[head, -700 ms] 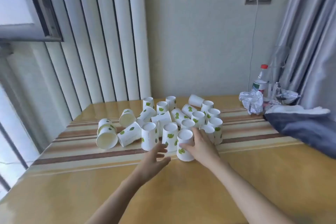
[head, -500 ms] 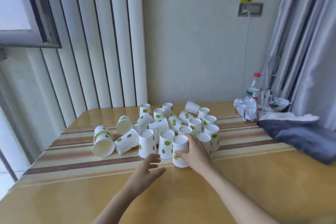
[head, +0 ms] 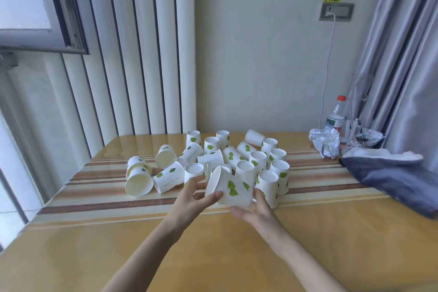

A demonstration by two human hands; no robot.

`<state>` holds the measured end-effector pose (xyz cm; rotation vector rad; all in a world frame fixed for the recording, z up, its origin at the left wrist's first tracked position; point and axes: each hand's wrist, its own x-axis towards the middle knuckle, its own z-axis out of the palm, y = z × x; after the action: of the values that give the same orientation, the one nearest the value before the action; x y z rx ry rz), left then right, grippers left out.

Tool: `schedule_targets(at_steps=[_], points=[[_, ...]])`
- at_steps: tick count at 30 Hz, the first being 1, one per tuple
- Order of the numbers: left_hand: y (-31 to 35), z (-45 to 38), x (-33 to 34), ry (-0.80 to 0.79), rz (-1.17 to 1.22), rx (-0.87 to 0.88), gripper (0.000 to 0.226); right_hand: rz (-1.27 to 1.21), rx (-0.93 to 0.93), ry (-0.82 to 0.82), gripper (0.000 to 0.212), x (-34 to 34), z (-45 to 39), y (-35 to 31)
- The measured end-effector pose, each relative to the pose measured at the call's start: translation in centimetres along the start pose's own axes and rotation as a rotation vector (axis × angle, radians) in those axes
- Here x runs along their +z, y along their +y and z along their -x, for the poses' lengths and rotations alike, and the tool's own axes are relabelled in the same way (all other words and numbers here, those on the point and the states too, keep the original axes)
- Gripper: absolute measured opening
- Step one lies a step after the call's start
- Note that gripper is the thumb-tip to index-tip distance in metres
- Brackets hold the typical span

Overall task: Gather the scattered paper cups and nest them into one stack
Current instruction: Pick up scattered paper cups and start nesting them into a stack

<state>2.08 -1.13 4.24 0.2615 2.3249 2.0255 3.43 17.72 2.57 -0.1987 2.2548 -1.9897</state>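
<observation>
Now both hands — left hand [head: 190, 194]; right hand [head: 254, 208] — round one tilted cup [head: 231, 188]

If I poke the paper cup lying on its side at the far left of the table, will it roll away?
Probably. That paper cup lies on its side, open mouth facing us, on a glossy table, so it likely rolls. Being tapered, it would probably curve rather than go straight. It looks thin and light, so a soft poke may do.

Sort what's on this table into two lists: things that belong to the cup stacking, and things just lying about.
Job:
held cup, tilted, in both hands: left hand, right hand
scattered cups, some upright, some on their sides
nested pair at the left

Lying about:
bottle
crumpled foil
dark cloth
</observation>
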Motion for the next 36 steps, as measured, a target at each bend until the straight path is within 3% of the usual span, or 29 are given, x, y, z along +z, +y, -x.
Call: schedule_targets(at_steps=[4,7,11,13,16,22,25,27,29,31,33,36], points=[[1.6,0.4,-0.2,-0.051,-0.386,0.083,0.062,0.565,-0.165,0.106,0.108,-0.5,1.5,-0.6],[2.5,0.9,0.7,-0.079,-0.643,0.152,0.062,0.764,-0.275,0.139,0.106,-0.3,2.4,-0.3],[1.5,1.6,2.3,-0.135,-0.65,0.155,0.075,0.4,-0.154,0.114,0.065,0.6,3.1,1.2],[-0.4,2.1,2.2,-0.162,-0.607,0.096,0.092,0.27,-0.071,0.123,0.063,0.5,3.3,2.6],[-3.7,2.9,1.3,-0.161,-0.715,0.03,0.12,0.27,-0.047,0.167,0.062,0.2,3.7,3.6],[-6.7,4.0,0.9,-0.113,-0.993,0.014,0.126,0.297,-0.023,0.161,0.053,0.7,3.4,4.6],[-6.3,3.5,0.6,-0.163,-0.988,-0.009,0.115,0.376,0.013,0.051,0.059,0.3,3.9,4.4],[-5.6,2.7,0.2,-0.152,-0.93,0.021,0.084,0.364,0.001,-0.001,0.064,-1.0,4.0,3.7],[-4.4,1.4,-0.3,-0.057,-0.846,0.114,0.058,0.382,-0.064,0.072,0.064,-2.9,3.1,2.4],[-2.3,-0.8,-0.4,0.028,-0.794,0.217,0.045,0.512,-0.176,0.274,0.057,-4.8,0.8,0.9],[-0.1,-3.3,0.0,0.085,-0.798,0.313,0.046,0.69,-0.199,0.444,0.051,-6.2,-2.1,-0.9],[1.7,-6.8,1.2,0.07,-0.929,0.381,0.063,0.892,-0.013,0.462,0.062,-7.1,-5.7,-2.1]])
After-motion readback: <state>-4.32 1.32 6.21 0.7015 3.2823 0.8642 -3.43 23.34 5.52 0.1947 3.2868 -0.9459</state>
